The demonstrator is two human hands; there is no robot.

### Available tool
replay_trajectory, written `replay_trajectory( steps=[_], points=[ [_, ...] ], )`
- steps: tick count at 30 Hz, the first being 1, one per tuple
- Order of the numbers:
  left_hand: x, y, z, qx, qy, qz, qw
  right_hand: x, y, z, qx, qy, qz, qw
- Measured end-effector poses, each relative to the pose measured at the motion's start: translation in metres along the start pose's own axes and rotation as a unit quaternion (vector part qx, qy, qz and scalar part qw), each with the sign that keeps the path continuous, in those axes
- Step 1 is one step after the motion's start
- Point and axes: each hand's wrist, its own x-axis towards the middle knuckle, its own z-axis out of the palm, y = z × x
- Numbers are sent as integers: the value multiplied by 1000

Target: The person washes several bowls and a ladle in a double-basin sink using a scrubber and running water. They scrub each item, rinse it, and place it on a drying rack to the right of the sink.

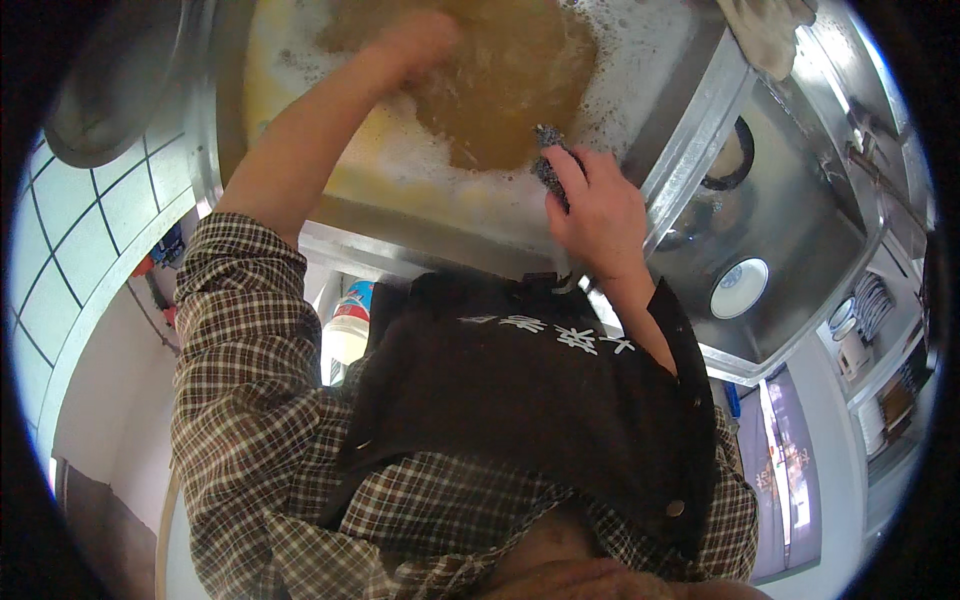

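Observation:
My right hand point(604, 206) grips a dark grey scouring pad point(553, 176) between thumb and fingers, above the near right part of a steel sink point(480, 240). Brownish soapy water point(502, 90) fills this sink, with white foam point(637, 67) spread along its sides. At the far left of the water is my left hand point(424, 45), blurred, its fingers partly lost in the murky water. Whether it holds anything cannot be made out. Nothing under the surface shows clearly.
To the right, a second steel basin point(787, 225) holds a white bowl point(739, 288) and a round dark-rimmed item point(733, 154). A cloth point(772, 34) hangs over the far divider. A large metal vessel point(112, 97) stands at the left, by white tiles point(60, 255).

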Motion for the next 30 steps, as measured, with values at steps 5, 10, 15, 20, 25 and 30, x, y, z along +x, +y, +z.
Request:
replay_trajectory(
  steps=[5, 10, 15, 20, 25, 30],
  points=[
    [-41, 1, 12, -143, 108, -74, 981, 11, -1, 7, 138, 23, 49, 989],
    [-87, 24, 26, -497, 200, -226, 814, 47, -19, 45, 241, 38, 74, 967],
    [-85, 55, 42, -758, 211, -231, 572, 77, -52, 101, 226, 37, 21, 973],
    [-74, 71, 49, -785, 208, -278, 513, 74, -50, 118, 135, 16, -47, 990],
    [-62, 77, 59, -753, 227, -263, 559, 68, -16, 93, -91, -75, -84, 989],
    [-39, 93, 69, -900, 147, -200, 358, 71, -30, 102, -48, -75, -39, 995]
  ],
)
